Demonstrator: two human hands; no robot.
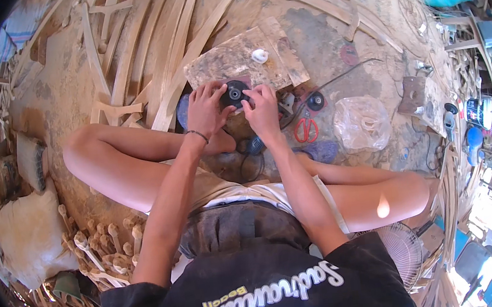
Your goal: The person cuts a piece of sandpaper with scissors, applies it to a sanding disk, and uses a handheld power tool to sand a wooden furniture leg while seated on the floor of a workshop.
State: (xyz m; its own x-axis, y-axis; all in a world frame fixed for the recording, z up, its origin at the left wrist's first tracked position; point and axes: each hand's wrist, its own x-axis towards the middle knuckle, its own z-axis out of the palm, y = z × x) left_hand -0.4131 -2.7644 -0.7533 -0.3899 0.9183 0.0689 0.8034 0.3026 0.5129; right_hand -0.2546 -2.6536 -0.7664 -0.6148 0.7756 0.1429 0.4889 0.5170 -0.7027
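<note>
Black disc (234, 95) x1, red scissors (305, 129) x1, clear plastic bag (362, 124) x1; left hand (206, 108) and right hand (262, 108) grip disc from opposite sides, both extended forward.

Left forearm (172, 199) stretched forward, right forearm (299, 187) angling in, and here's the left hand (206, 106) arched, fingers bent, thumb inward; right hand (262, 107) just beside, fingers curled (knees (89, 148) splayed wide, too!).

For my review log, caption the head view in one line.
Left hand and right hand holding a round black disc near a stained board.
</note>
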